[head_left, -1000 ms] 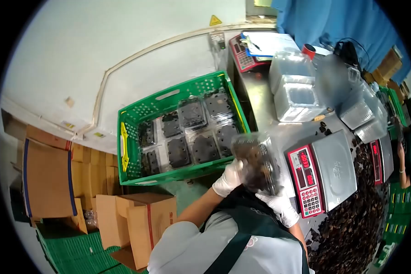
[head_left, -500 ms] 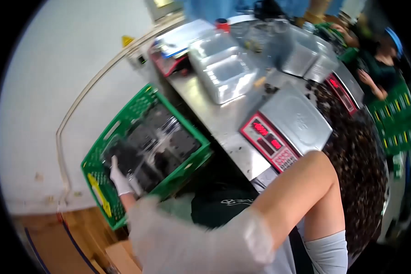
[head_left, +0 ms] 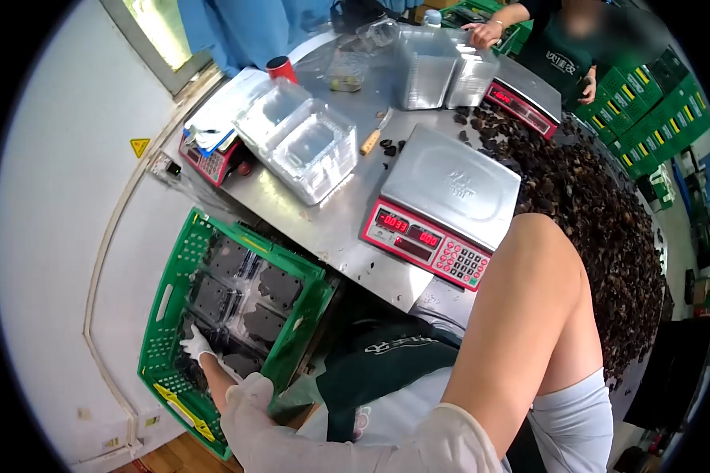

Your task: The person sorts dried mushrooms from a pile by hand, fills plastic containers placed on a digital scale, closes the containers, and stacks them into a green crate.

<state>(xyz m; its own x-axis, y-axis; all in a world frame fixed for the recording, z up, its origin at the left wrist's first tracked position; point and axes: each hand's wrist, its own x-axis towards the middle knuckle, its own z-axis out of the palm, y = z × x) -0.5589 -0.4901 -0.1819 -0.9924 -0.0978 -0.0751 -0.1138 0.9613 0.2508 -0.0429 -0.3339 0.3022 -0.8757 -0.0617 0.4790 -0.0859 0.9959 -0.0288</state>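
Note:
My left hand (head_left: 198,345) wears a white glove and reaches down into a green plastic crate (head_left: 166,298). Its fingers are spread over the near-left part of the contents, at a clear plastic box of dark pieces (head_left: 201,325). Several similar clear boxes (head_left: 263,325) lie side by side in the crate, dark material filling them. My right arm bends sharply at the elbow in front of the table, the forearm running down into a pale grey covering. The right hand itself lies outside the picture.
A red-and-silver scale (head_left: 450,189) stands on the metal table (head_left: 292,225), beside a heap of dark dried pieces (head_left: 592,205). Stacked clear containers (head_left: 308,150), a wooden-handled tool (head_left: 373,139) and a second scale (head_left: 525,98) are farther back. A co-worker's hand (head_left: 487,33) touches more containers.
My left hand stays in the crate; its fingers now spread over the boxes, which lie flatter. The view has turned, bringing the co-worker and the scales farther into the picture.

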